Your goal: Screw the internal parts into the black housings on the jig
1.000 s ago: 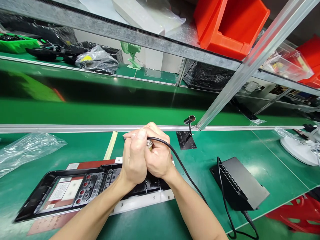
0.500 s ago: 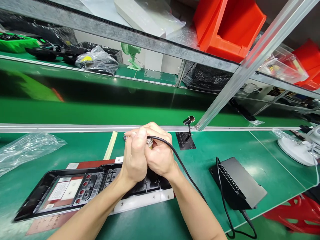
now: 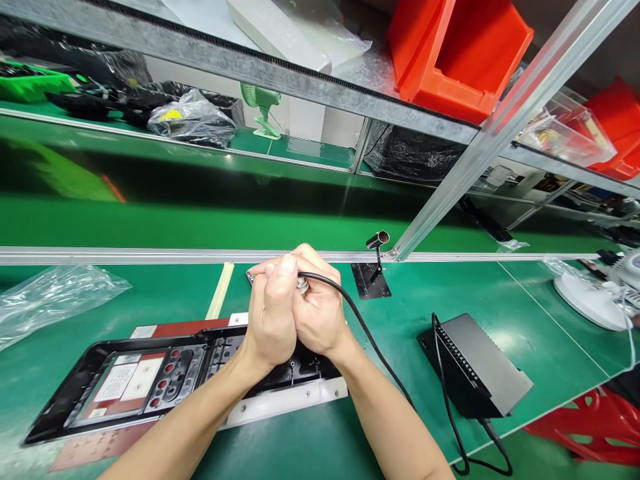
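Note:
My left hand [image 3: 273, 313] and my right hand [image 3: 320, 313] are both closed and pressed together above a black plastic housing [image 3: 170, 400]. A black cable [image 3: 357, 319] comes out between them at the left thumb and curves down to the right. Beneath the cable's end, a round silvery metal piece [image 3: 303, 285] shows in the right hand's grip. Past the left fingers pokes the end of a small dark part [image 3: 250, 275]; my fingers hide the rest. The housing lies in a fixture with a white front bar [image 3: 285, 403] and reddish board.
To the right, a black box [image 3: 480, 367] has cables attached. Behind my hands, a black metal tube on a stand [image 3: 371, 280] is near the aluminium rail. A clear plastic bag [image 3: 55, 300] lies at left. Red bins [image 3: 460, 60] sit on the shelf overhead.
Both hands stay together above the housing, and the grip shifts only slightly. The metal piece between them shows at a slightly different angle. The rest of the bench looks unchanged.

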Demonstrator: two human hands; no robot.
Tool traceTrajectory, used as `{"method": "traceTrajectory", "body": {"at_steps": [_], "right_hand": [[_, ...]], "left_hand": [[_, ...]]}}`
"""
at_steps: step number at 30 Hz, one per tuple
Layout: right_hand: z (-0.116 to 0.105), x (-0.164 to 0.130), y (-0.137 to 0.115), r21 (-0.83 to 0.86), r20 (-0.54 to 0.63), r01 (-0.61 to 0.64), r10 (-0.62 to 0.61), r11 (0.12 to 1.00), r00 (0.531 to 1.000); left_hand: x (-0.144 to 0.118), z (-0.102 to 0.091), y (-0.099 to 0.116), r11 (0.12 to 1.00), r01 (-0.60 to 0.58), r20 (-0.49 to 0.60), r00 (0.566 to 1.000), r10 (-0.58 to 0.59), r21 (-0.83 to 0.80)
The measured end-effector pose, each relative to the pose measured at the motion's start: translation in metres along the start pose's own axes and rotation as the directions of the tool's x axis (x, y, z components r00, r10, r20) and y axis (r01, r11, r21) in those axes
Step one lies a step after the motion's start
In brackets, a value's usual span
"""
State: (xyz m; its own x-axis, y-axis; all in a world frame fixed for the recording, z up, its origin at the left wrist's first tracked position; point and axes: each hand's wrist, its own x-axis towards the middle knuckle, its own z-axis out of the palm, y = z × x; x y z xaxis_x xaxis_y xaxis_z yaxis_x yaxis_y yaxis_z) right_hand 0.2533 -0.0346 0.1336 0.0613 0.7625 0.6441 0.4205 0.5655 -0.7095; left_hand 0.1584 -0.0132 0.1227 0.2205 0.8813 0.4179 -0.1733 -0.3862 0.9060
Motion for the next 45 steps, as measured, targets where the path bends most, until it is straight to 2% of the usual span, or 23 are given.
{"method": "traceTrajectory", "body": {"at_steps": [7, 18, 24, 30, 45], "right_hand": [[0.0033, -0.0003, 0.0034, 0.053, -0.073, 0.059, -0.055, 0.997, 0.996], [0.0047, -0.0009, 0.0058, 0.043, -0.085, 0.047, -0.043, 0.998, 0.995], [0.0067, 0.001, 0.0053, 0.117, -0.141, 0.116, -0.1, 0.986, 0.985], [0.0071, 0.0011, 0.0053, 0.067, -0.114, 0.054, -0.046, 0.996, 0.992], [0.0085, -0.0002, 0.0058, 0.067, -0.143, 0.109, -0.099, 0.992, 0.985]], "left_hand": [[-0.0005, -0.0006, -0.0025, 1.0, -0.006, 0.003, 1.0, 0.006, 0.005], [0.0, 0.0004, -0.0019, 1.0, -0.012, 0.033, 0.999, 0.013, -0.029], [0.0008, 0.0003, -0.0038, 0.999, -0.037, 0.036, 0.999, 0.038, -0.019], [0.0016, -0.0008, -0.0017, 0.997, -0.057, 0.051, 0.997, 0.059, -0.049], [-0.0012, -0.0006, -0.0074, 0.998, -0.06, 0.01, 0.998, 0.06, -0.012]]}}
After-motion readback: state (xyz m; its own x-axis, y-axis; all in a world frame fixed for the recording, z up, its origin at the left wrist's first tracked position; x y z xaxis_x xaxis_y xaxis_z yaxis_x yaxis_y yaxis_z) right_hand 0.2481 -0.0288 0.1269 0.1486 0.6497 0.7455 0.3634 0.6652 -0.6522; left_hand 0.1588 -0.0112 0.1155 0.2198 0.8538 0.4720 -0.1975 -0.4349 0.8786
